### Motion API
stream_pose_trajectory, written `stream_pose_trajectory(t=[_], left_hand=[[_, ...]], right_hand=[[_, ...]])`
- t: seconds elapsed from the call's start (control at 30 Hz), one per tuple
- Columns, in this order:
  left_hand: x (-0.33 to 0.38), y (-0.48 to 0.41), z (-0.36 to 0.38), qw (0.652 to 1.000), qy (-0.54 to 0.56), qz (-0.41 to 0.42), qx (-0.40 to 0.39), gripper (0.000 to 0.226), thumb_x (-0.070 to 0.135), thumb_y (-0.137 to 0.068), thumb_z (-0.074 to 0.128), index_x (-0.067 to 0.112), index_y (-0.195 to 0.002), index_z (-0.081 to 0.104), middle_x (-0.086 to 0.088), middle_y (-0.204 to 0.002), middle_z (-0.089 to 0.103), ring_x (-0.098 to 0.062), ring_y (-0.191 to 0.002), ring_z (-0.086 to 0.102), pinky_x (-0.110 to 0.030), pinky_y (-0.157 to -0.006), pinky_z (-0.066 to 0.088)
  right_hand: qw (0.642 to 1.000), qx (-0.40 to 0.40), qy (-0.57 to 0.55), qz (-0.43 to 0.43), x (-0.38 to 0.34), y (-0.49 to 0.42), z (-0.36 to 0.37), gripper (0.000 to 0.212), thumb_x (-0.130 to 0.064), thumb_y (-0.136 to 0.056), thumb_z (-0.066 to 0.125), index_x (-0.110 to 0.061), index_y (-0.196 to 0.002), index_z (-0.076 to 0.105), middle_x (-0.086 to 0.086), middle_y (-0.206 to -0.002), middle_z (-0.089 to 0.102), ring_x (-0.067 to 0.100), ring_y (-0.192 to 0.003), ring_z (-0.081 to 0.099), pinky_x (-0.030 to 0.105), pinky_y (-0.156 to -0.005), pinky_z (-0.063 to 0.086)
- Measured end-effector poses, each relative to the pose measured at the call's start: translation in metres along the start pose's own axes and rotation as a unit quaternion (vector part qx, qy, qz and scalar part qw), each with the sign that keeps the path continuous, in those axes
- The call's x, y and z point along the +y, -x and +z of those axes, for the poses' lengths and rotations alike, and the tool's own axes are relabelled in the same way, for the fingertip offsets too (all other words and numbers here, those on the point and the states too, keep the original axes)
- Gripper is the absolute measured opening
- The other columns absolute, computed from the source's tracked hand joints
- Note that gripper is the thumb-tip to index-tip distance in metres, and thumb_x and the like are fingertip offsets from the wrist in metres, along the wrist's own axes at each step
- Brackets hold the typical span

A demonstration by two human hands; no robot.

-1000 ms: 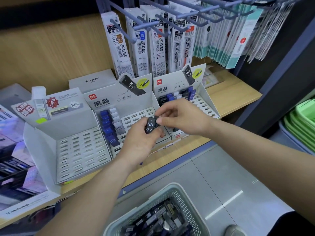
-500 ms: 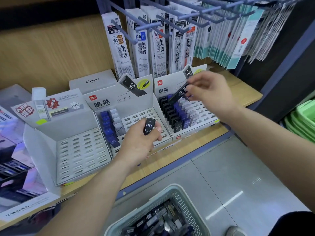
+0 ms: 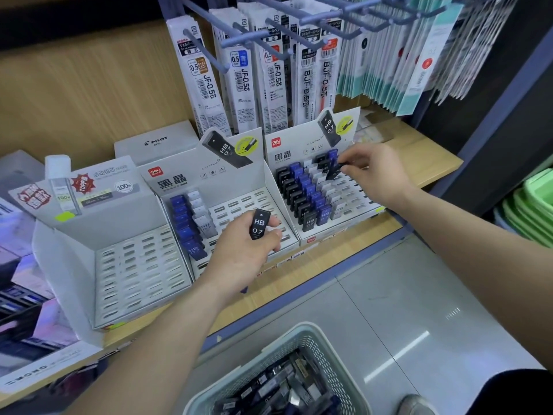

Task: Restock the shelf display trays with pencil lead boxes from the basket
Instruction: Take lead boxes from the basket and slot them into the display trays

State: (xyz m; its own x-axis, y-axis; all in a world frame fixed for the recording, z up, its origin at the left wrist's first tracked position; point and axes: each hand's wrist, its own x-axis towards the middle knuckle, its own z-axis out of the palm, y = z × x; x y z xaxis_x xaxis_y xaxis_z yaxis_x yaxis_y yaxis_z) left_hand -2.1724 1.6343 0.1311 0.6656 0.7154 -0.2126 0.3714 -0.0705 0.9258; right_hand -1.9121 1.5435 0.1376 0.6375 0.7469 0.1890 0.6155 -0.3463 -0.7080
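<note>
Right hand [image 3: 379,175], now moved to the right tray [image 3: 329,235], apparently pinches a dark box [image 3: 333,171] into its back row; left hand [image 3: 243,256] grips the next HB box [image 3: 259,224].

The basket [image 3: 302,336], lower middle, is cut off by the bottom edge; the boxes [image 3: 278,384] in it are a blurred jumble. The right hand [image 3: 377,172] covers the upper end of a dark box [image 3: 333,170]; whether that box sits in a slot of the right tray [image 3: 356,199] cannot be told. The left hand [image 3: 242,256] hides front slots of the middle tray [image 3: 239,202]. A shoe [image 3: 416,404] is cut by the bottom edge, green bins [image 3: 535,202] by the right edge. Goods [image 3: 27,295] at the far left are blurred.
</note>
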Motion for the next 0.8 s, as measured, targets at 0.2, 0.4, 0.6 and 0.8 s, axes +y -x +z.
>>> stream_pose_trajectory(t=[0.2, 0.4, 0.6, 0.8], left_hand=[[0.001, 0.001, 0.001, 1.000, 0.004, -0.005, -0.001, 0.012, 0.020, -0.095, 0.064, 0.031, -0.099, 0.064, 0.006, -0.071, 0.068, -0.016, -0.054, 0.046, -0.025, -0.048, 0.039], [0.002, 0.004, -0.003, 1.000, 0.000, -0.010, -0.002, 0.013, 0.019, -0.095, 0.063, 0.030, -0.102, 0.063, 0.008, -0.070, 0.068, -0.016, -0.053, 0.046, -0.024, -0.048, 0.039], [0.003, 0.003, -0.003, 1.000, 0.004, -0.008, -0.006, 0.014, 0.017, -0.095, 0.063, 0.030, -0.101, 0.064, 0.009, -0.067, 0.068, -0.016, -0.054, 0.046, -0.023, -0.047, 0.039], [0.009, 0.004, 0.003, 1.000, -0.004, 0.004, -0.010, 0.012, 0.015, -0.091, 0.064, 0.026, -0.095, 0.063, 0.000, -0.070, 0.067, -0.015, -0.051, 0.045, -0.025, -0.049, 0.037]], right_hand=[[0.996, -0.019, 0.062, -0.058, -0.008, -0.005, 0.005, 0.017, -0.010, -0.096, 0.063, -0.013, -0.108, 0.074, 0.001, -0.104, 0.072, 0.012, -0.088, 0.063, 0.020, -0.083, 0.047], [0.992, -0.043, 0.108, -0.055, -0.009, -0.013, 0.010, 0.020, -0.010, -0.097, 0.061, -0.013, -0.110, 0.075, 0.002, -0.106, 0.067, 0.014, -0.089, 0.059, 0.022, -0.081, 0.041], [0.996, -0.005, 0.037, -0.079, -0.039, 0.006, 0.003, 0.009, -0.016, -0.093, 0.067, -0.022, -0.095, 0.073, -0.009, -0.088, 0.068, 0.002, -0.074, 0.060, 0.003, -0.064, 0.040], [0.978, -0.167, -0.075, -0.103, -0.087, 0.040, 0.028, 0.008, -0.022, -0.090, 0.071, -0.019, -0.096, 0.076, -0.008, -0.084, 0.073, 0.003, -0.075, 0.065, 0.017, -0.071, 0.051]])
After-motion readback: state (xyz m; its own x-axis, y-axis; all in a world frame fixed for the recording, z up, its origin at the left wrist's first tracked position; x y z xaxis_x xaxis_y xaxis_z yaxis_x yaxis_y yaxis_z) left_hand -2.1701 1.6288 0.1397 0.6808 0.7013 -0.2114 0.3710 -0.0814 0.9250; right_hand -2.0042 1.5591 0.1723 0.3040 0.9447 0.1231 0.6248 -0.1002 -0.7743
